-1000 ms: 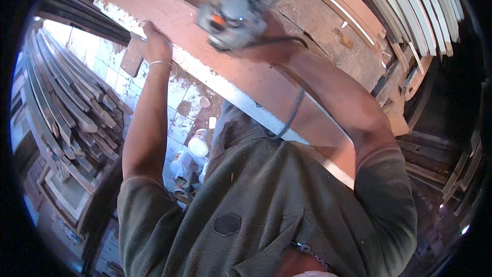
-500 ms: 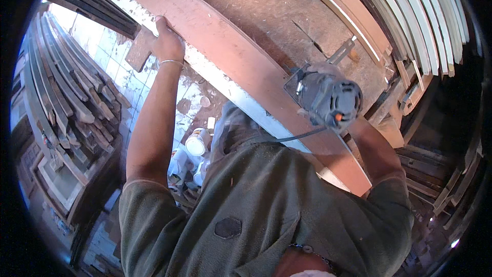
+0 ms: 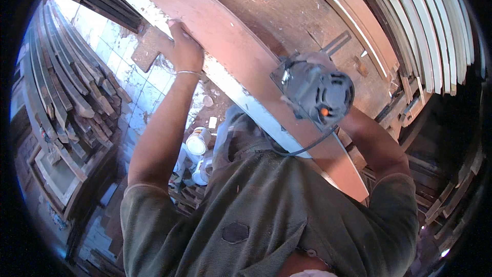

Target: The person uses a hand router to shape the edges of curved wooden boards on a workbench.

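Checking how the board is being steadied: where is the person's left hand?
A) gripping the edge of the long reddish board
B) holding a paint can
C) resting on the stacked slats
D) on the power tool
A: the left hand clasps the edge of the reddish board, while the grey power tool sits further along it at the right arm's end.

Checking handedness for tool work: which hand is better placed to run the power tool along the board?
Right: the right hand already sits on the power tool, while the left hand steadies the board.
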`<act>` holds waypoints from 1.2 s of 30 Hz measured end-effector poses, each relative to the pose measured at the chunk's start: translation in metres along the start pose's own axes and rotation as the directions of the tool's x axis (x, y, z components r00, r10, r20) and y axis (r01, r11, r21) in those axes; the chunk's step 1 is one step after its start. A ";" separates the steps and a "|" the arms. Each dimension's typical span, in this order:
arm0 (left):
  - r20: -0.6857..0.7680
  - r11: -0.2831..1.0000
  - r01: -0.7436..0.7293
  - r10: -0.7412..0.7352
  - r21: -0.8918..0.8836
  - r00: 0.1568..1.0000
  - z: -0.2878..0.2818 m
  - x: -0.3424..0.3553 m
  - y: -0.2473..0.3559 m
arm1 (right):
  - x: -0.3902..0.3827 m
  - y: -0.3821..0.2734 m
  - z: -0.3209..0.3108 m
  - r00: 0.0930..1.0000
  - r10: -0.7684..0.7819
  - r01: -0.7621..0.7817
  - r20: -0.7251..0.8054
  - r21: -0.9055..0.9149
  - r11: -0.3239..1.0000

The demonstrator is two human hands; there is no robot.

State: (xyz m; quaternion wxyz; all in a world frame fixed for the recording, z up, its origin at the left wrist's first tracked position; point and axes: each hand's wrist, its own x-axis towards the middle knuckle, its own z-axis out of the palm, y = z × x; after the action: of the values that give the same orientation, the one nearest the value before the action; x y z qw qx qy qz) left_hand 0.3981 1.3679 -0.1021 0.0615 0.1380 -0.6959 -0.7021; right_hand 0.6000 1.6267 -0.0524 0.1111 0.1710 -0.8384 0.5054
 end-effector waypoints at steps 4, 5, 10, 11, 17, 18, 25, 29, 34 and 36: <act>0.020 0.986 -0.153 0.152 0.067 0.988 0.001 -0.008 0.006 | 0.065 0.011 0.021 0.999 -0.049 0.050 0.014 -0.107 0.993; 0.019 0.981 -0.163 0.162 0.109 0.987 -0.002 -0.011 0.005 | 0.083 0.015 0.029 0.998 -0.061 0.062 0.013 -0.124 0.990; 0.025 0.956 -0.214 0.213 0.201 0.977 -0.001 -0.003 0.000 | 0.175 0.029 0.057 0.989 -0.105 0.092 -0.104 -0.127 0.988; 0.045 0.955 -0.184 0.178 0.234 0.983 -0.002 -0.002 -0.002 | 0.189 0.032 0.061 0.983 -0.097 0.094 -0.156 -0.030 0.995; 0.118 0.995 0.053 -0.062 0.079 0.991 -0.021 -0.005 -0.001 | 0.277 0.022 0.078 0.935 0.254 -0.231 -0.248 0.116 0.966; 0.148 0.877 -0.279 0.240 0.391 0.960 -0.023 -0.030 0.004 | 0.279 0.024 0.071 0.919 0.308 -0.275 -0.247 0.161 0.948; 0.896 0.358 -0.897 0.259 0.258 0.361 -0.034 -0.191 0.070 | 0.200 -0.047 -0.005 0.882 0.292 -0.300 -0.370 0.036 0.953; 0.987 0.725 -0.680 -0.004 0.115 0.163 -0.051 -0.220 0.067 | 0.096 -0.068 -0.070 0.916 0.396 -0.375 -0.057 0.223 0.900; 0.942 0.835 -0.461 -0.334 0.302 0.012 -0.049 -0.328 0.085 | -0.090 -0.116 -0.099 0.707 0.646 -0.599 -0.288 0.242 0.763; 0.993 0.738 -0.665 -0.073 0.118 0.095 -0.036 -0.361 0.080 | -0.155 -0.131 -0.103 0.590 0.755 -0.637 -0.286 0.410 0.653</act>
State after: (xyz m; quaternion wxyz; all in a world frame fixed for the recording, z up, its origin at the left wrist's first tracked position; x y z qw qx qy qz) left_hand 0.7440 1.4315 0.0166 -0.2884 -0.4864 -0.7463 -0.3511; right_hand 0.7958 1.6886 0.0454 0.0618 -0.2775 -0.7147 0.6390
